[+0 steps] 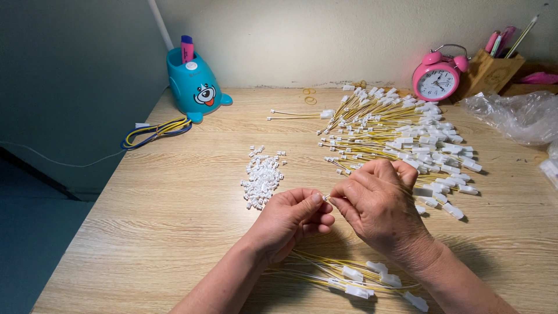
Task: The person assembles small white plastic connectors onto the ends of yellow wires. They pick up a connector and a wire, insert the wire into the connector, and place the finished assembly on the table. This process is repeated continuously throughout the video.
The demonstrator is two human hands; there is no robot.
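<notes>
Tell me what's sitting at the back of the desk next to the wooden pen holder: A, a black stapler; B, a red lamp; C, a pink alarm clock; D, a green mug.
C: a pink twin-bell alarm clock stands against the wall just left of the wooden pen holder.

A light wooden table (174, 203) fills the middle. A pale wall (302, 35) stands at twelve o'clock, a dark floor (35, 244) at nine o'clock.

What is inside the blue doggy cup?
A pink marker sticks up out of the blue dog-faced cup, next to a round white button on top. The cup's walls cover the marker's lower part and anything else inside, so that cannot be seen.
</notes>
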